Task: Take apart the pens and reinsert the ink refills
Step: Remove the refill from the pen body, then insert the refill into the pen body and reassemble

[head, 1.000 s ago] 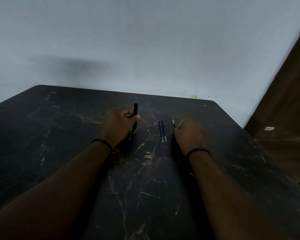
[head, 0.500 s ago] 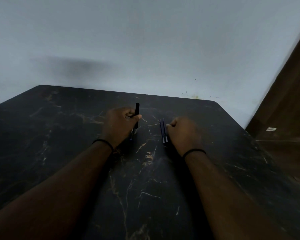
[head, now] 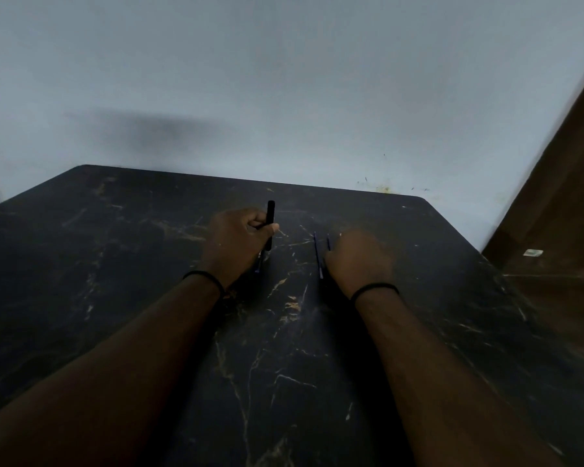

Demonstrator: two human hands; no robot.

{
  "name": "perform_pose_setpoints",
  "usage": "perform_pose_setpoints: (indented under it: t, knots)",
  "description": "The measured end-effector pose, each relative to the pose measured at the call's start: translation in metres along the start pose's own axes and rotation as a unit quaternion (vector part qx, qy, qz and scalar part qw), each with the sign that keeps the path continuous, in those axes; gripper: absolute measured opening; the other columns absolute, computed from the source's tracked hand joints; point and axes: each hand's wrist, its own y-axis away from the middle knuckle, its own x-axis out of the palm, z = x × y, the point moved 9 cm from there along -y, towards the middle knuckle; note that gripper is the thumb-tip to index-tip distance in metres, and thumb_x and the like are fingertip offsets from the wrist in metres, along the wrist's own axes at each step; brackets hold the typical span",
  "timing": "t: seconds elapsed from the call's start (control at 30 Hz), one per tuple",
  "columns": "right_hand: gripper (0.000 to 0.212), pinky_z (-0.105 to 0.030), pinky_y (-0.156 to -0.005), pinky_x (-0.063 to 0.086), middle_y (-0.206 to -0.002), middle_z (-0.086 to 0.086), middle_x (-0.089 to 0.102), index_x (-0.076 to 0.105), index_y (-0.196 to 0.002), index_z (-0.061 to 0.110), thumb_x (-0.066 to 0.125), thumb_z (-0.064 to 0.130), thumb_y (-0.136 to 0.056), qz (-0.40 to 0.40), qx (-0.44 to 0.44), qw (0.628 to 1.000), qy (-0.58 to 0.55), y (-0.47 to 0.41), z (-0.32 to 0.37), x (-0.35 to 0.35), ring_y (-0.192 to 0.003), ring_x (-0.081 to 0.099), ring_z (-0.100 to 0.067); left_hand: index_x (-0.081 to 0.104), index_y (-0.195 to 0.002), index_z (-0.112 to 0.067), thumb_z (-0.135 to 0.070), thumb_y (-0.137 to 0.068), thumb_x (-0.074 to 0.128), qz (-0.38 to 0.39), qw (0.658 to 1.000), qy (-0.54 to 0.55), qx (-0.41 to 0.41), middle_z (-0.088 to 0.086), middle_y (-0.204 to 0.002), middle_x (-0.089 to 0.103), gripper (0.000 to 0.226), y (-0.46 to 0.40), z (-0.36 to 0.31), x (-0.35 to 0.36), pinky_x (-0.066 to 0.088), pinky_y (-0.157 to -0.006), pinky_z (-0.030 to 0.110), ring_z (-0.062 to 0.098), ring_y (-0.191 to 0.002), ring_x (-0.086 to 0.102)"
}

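Observation:
My left hand [head: 240, 244] grips a black pen barrel [head: 270, 217] upright, thumb against its side, over the dark marbled table [head: 115, 264]. A thin blue piece [head: 258, 265] pokes out below that hand. One blue ink refill [head: 318, 256] lies on the table between my hands, pointing away from me. My right hand [head: 359, 262] sits just right of it, blurred, with its fingers curled. It seems to pinch a second blue refill [head: 328, 243], of which only the far end shows past the knuckles.
The table's far edge meets a pale wall [head: 284, 96]. A brown wooden surface [head: 560, 230] rises off the table's right side. Both wrists wear a black band.
My right hand shifted left to the two refills, then drew slightly right; the gap between the refills widened. My left hand kept the black barrel upright in place.

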Motion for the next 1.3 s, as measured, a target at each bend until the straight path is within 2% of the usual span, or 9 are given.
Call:
perform_pose_setpoints:
  t: [0.1, 0.3, 0.4, 0.47, 0.53, 0.67, 0.93, 1.13, 1.3]
  knots:
    - [0.028, -0.035, -0.074, 0.049, -0.105, -0.011, 0.069, 0.069, -0.098, 0.011, 0.049, 0.031, -0.098, 0.016, -0.005, 1.0, 0.014, -0.003, 0.001, 0.002, -0.096, 0.066, -0.03, 0.075, -0.085, -0.022, -0.024, -0.083, 0.076, -0.004, 1.0, 0.001, 0.003, -0.013, -0.074, 0.072, 0.004, 0.001, 0.0, 0.0, 0.055, -0.061, 0.016, -0.001, -0.065, 0.069]
    - [0.031, -0.033, -0.074, 0.049, -0.107, -0.011, 0.069, 0.07, -0.101, 0.012, 0.054, 0.038, -0.094, 0.053, -0.004, 0.999, 0.004, 0.0, 0.005, 0.005, -0.099, 0.067, -0.031, 0.076, -0.084, -0.02, -0.023, -0.081, 0.078, -0.016, 1.0, -0.01, 0.016, -0.019, -0.069, 0.067, 0.005, 0.0, -0.004, -0.002, 0.045, -0.054, 0.004, -0.008, -0.063, 0.065]
    - [0.028, -0.032, -0.071, 0.048, -0.09, -0.01, 0.066, 0.065, -0.079, 0.016, 0.055, 0.039, -0.091, 0.065, 0.002, 0.998, -0.026, -0.001, 0.005, -0.001, -0.086, 0.066, -0.031, 0.076, -0.086, -0.018, -0.023, -0.082, 0.077, -0.014, 1.0, -0.013, 0.015, -0.019, -0.07, 0.067, 0.006, 0.001, -0.005, -0.002, 0.047, -0.055, 0.005, -0.008, -0.064, 0.065]
    - [0.027, -0.028, -0.061, 0.043, -0.074, -0.006, 0.058, 0.052, -0.066, 0.018, 0.053, 0.035, -0.087, 0.037, 0.019, 0.996, -0.08, -0.003, 0.006, -0.015, -0.068, 0.059, -0.027, 0.075, -0.088, -0.019, -0.025, -0.084, 0.075, -0.011, 1.0, -0.024, 0.013, -0.018, -0.072, 0.067, 0.007, 0.002, -0.006, -0.003, 0.049, -0.056, 0.006, -0.006, -0.065, 0.066]
    - [0.022, -0.023, -0.048, 0.034, -0.062, 0.002, 0.052, 0.049, -0.07, 0.017, 0.053, 0.032, -0.086, -0.048, 0.012, 0.988, -0.148, -0.002, 0.01, -0.038, -0.053, 0.051, -0.017, 0.075, -0.09, -0.018, -0.028, -0.085, 0.073, -0.009, 0.998, -0.06, 0.028, -0.011, -0.079, 0.071, 0.012, 0.002, -0.011, -0.003, 0.051, -0.06, 0.01, 0.001, -0.069, 0.067]
    - [0.017, -0.019, -0.045, 0.03, -0.063, 0.013, 0.043, 0.041, -0.087, 0.02, 0.058, 0.021, -0.088, -0.171, -0.135, 0.937, -0.275, 0.023, 0.04, -0.072, -0.051, 0.042, -0.002, 0.074, -0.092, -0.01, -0.03, -0.088, 0.07, -0.01, 0.99, -0.121, 0.072, 0.009, -0.088, 0.073, 0.02, 0.003, -0.025, -0.002, 0.057, -0.072, 0.043, 0.023, -0.078, 0.067]
    - [0.009, -0.016, -0.048, 0.033, -0.062, -0.007, 0.053, 0.055, -0.094, 0.007, 0.06, 0.013, -0.089, -0.229, -0.216, 0.867, -0.385, 0.045, 0.05, -0.083, -0.051, 0.046, -0.015, 0.073, -0.109, -0.023, -0.033, -0.089, 0.067, 0.009, 0.984, -0.133, 0.115, 0.002, -0.099, 0.072, 0.023, 0.006, -0.036, 0.004, 0.055, -0.073, 0.035, 0.018, -0.085, 0.065]
    - [0.01, -0.02, -0.047, 0.033, -0.061, -0.009, 0.054, 0.049, -0.092, 0.019, 0.058, 0.015, -0.091, -0.223, -0.21, 0.871, -0.384, 0.041, 0.047, -0.078, -0.054, 0.048, -0.019, 0.073, -0.107, -0.021, -0.03, -0.087, 0.071, -0.016, 0.977, -0.151, 0.149, 0.003, -0.096, 0.072, 0.022, 0.009, -0.045, 0.002, 0.046, -0.064, 0.025, 0.014, -0.077, 0.06]
    - [0.008, -0.023, -0.047, 0.036, -0.064, -0.005, 0.055, 0.048, -0.092, 0.02, 0.055, 0.017, -0.092, -0.204, -0.189, 0.882, -0.381, 0.035, 0.043, -0.073, -0.057, 0.051, -0.019, 0.075, -0.103, -0.018, -0.024, -0.086, 0.072, -0.018, 0.97, -0.163, 0.179, 0.003, -0.092, 0.072, 0.018, 0.012, -0.054, 0.002, 0.049, -0.065, 0.027, 0.016, -0.077, 0.063]
